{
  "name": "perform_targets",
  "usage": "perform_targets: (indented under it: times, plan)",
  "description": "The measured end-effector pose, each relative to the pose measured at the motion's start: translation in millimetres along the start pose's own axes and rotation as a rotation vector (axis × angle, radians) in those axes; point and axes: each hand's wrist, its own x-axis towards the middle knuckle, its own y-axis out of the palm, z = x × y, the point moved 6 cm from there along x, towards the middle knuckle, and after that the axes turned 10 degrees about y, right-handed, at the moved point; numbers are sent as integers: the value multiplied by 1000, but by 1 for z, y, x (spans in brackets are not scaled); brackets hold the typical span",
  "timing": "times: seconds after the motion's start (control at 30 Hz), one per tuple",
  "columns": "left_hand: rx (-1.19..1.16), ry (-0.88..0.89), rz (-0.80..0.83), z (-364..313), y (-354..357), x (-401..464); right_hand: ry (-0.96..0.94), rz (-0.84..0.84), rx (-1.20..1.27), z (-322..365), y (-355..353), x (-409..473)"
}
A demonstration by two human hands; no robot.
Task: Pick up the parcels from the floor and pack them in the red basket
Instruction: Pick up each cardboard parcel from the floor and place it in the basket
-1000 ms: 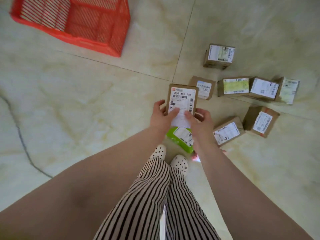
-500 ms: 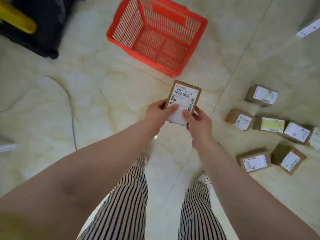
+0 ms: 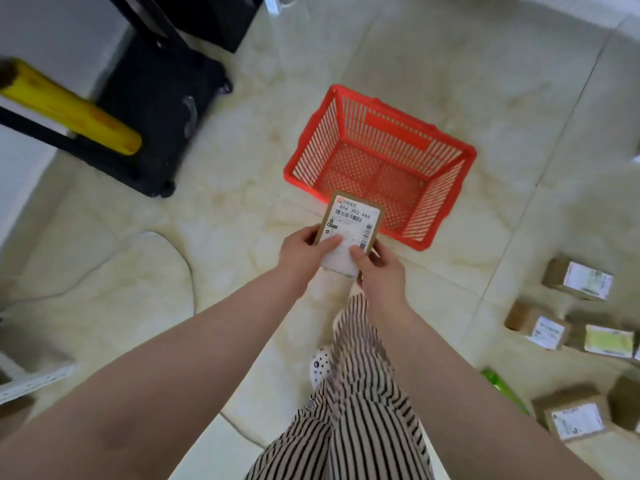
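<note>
I hold a small brown cardboard parcel with a white barcode label in both hands, just in front of the near corner of the red basket. My left hand grips its left edge and my right hand grips its lower right edge. The red basket stands on the floor ahead, with nothing visible inside it. Several more brown labelled parcels lie on the floor at the right: one farther off, another beside a yellow-labelled one, and one nearest me.
A black wheeled case and a yellow roll stand at the left. A thin cable runs across the pale tiled floor. A green item lies near the parcels. My striped trousers and a spotted shoe are below.
I have turned and stepped towards the red basket with the parcel in both hands. The basket now sits just beyond the parcel, and the floor parcels have slid to the right edge.
</note>
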Motion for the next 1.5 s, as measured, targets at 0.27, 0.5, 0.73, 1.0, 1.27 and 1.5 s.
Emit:
perform_targets:
  times: [0.27,0.5,0.73,1.0,1.27,1.5]
  plan:
    - [-37,10,5,-46,-5,132,19,4,3,85,65,86]
    - [23,15,36,-38,6,261,40,-87,45,112,111,202]
    - [166,15,164,21,38,376,48,-156,-4,89,121,351]
    - [313,4,176,116,74,480,5,-185,69,42,117,480]
    - [424,53,198,154,74,504,-60,-211,-69,17,116,522]
    - [460,21,163,161,54,502,-30,-183,-160,15,134,523]
